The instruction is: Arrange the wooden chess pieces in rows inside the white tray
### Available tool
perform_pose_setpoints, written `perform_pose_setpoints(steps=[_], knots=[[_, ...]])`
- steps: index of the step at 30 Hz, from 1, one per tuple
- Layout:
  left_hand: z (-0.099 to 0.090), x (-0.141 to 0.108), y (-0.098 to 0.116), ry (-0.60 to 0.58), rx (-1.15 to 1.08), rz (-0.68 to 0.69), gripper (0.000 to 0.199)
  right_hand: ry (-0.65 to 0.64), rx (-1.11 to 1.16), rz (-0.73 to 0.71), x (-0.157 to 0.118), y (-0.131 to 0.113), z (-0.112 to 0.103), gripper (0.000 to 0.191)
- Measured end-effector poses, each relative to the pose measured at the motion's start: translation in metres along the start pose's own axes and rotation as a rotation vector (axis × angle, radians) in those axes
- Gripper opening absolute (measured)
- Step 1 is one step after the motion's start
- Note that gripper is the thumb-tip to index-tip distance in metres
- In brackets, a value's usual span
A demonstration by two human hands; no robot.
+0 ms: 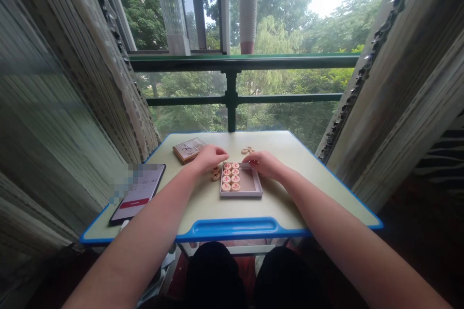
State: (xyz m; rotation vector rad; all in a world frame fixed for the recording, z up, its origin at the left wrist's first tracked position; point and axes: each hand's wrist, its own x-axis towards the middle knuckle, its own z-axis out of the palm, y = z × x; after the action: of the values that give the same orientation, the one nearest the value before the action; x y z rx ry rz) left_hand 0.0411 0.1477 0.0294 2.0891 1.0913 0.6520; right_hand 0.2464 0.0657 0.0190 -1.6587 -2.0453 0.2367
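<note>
From here, the left hand (213, 156) is hovering with fingertips together and the right hand (261, 163) is reaching over the white box (250, 193); whether either is pinching anything, I can't tell; red-lettered xiangqi pieces (235, 179) are filling the box's left side

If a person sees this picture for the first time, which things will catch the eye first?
Probably the open white box near the middle of the table, its left part filled with two columns of round pieces bearing red characters, with both bare hands reaching in at its far side. Next come the large phone at the table's left and the bright window with green trees behind the railing.
</note>
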Motion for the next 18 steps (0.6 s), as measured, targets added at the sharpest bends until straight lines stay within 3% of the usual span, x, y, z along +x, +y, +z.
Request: perform_pose_setpoints(steps=[7,12,18], knots=[[0.0029,0.0015,-0.0007,0.010,-0.061,0.001,0.033,-0.011,0.026,0.010,-0.0020,-0.0028,-0.0037,0.032],[0.0045,-0.0037,0.0040,-0.069,0.010,0.014,0.033,-0.013,0.043,0.022,-0.0024,-0.0022,-0.0030,0.030],[0.0057,-0.0054,0.0056,-0.056,0.089,0.087,0.032,-0.054,0.089,-0.004,-0.0041,-0.0067,-0.0066,0.031]])
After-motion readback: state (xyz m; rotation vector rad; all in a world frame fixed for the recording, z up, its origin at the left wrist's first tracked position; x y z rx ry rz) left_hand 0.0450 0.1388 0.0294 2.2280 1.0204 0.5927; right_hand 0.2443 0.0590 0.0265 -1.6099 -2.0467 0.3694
